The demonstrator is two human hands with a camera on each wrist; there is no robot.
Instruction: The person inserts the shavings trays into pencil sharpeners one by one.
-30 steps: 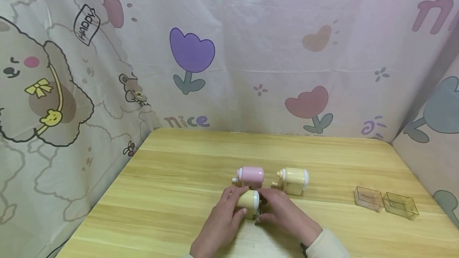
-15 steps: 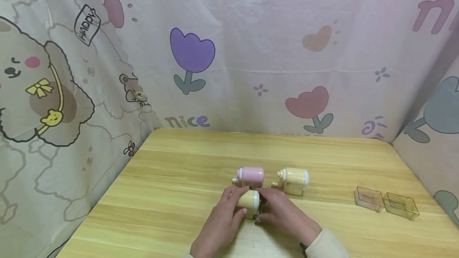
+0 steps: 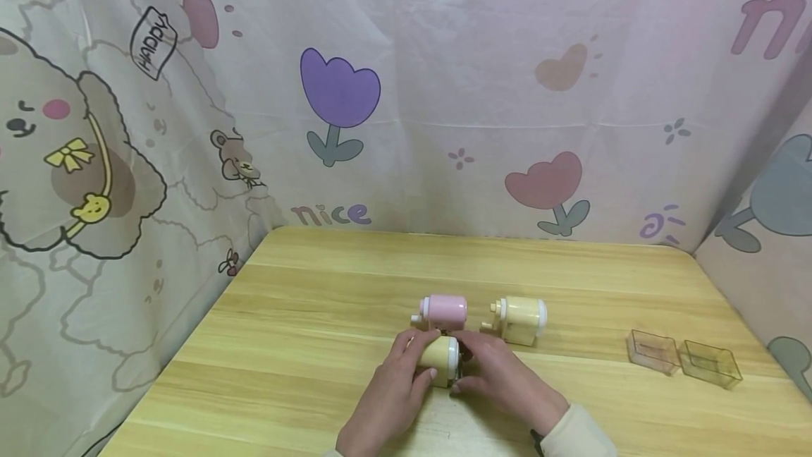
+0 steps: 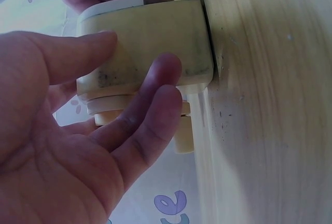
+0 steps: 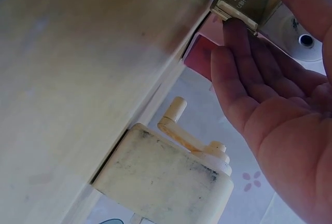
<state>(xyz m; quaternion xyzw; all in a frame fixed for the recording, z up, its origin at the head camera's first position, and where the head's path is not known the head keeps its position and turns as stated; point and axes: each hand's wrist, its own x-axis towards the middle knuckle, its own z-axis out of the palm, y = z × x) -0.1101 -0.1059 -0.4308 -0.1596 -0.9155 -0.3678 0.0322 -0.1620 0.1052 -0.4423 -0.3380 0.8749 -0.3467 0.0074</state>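
A yellow crank pencil sharpener (image 3: 435, 357) stands on the table, its white end facing right. My left hand (image 3: 398, 381) grips it from the left, with thumb and fingers on opposite sides of its body (image 4: 155, 42). At the white end, my right hand (image 3: 504, 378) pinches a clear shavings drawer (image 5: 250, 0) between thumb and fingertips. The drawer sits at the sharpener's lower front; how far in it is, I cannot tell. Just behind is a pink sharpener (image 3: 447, 311), partly hidden by the hands. Another yellow sharpener (image 3: 523, 320) stands behind my right hand, its crank (image 5: 179, 130) facing left.
Two loose see-through drawers lie on the right of the table, a pinkish one (image 3: 652, 354) and a yellowish one (image 3: 709, 365) side by side. A printed cloth (image 3: 438, 90) hangs along the back and sides of the wooden table (image 3: 285, 344).
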